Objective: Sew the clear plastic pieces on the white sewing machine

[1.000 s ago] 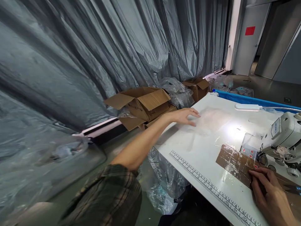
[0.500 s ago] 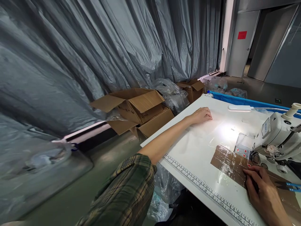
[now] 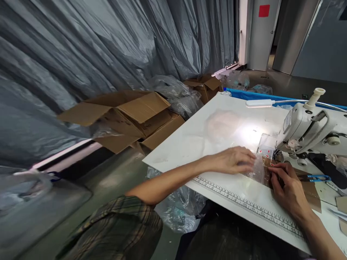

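My left hand (image 3: pixel 235 160) is smeared by motion over the white table, close to the left end of a brown, shiny taped sheet (image 3: pixel 311 191). A thin translucent piece (image 3: pixel 259 169) shows just past its fingertips; whether the hand holds it is unclear. My right hand (image 3: pixel 288 189) rests on the brown sheet, thumb and forefinger pinched together beside a tiny red-and-white bit. What lies between those fingers is too small to name. Directly ahead of them is the needle area of a white sewing machine (image 3: pixel 300 124). Blue-handled thread snips (image 3: pixel 316 178) lie right of this hand.
A printed ruler (image 3: pixel 244 204) runs along the front edge of the white table (image 3: pixel 173 155). A lamp (image 3: pixel 260 103) lights the tabletop. Open cardboard boxes (image 3: pixel 143 108) and plastic bags (image 3: pixel 187 103) stand on the left. Metal scissor-like blades (image 3: pixel 337 213) lie at far right.
My left hand has come back from the table's far left toward my right hand. A translucent piece now shows between them. My right hand keeps its pinch on the sheet; the view has shifted.
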A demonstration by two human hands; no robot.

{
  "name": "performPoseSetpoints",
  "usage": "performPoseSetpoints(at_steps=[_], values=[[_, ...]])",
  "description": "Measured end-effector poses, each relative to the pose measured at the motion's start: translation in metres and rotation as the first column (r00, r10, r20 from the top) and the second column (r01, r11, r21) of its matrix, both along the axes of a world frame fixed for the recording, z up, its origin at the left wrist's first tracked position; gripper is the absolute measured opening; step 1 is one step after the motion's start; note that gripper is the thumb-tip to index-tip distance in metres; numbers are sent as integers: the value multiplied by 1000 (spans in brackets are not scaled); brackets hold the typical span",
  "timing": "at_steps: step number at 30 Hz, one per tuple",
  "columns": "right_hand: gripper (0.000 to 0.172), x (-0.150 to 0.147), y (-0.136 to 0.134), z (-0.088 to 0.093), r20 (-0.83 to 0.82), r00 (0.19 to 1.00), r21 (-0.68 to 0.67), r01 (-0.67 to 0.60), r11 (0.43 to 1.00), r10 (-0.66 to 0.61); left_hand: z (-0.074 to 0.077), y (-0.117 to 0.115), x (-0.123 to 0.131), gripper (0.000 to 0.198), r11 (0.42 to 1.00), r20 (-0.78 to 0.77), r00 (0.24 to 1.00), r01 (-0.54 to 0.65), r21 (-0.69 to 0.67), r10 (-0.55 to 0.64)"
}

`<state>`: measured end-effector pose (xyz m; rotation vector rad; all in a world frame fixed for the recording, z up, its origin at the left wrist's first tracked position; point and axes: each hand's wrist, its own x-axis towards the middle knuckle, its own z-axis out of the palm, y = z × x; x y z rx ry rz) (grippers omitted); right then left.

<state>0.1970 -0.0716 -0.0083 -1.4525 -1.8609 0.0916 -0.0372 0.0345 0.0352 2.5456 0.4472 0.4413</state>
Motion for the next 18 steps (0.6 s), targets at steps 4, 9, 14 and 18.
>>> performPoseSetpoints(at_steps=[4, 9, 14, 18], values=[[26, -1, 0, 1, -31, 999, -47, 19, 999, -20, -8, 25, -6, 18, 935, -3, 936, -350, 64, 351], [26, 0, 1, 4, -109, 993, -82, 29, 996, -38, -17, 32, -1, 10, 939, -47, 939, -338, 68, 341], [38, 3, 1, 21, -327, 945, -384, -108, 917, -26, 3, 5, 10, 8, 926, 19, 937, -341, -159, 348], [64, -6, -4, 36, -620, 779, -484, -473, 736, 93, 25, -28, 23, 14, 817, 72, 987, -76, -572, 143]])
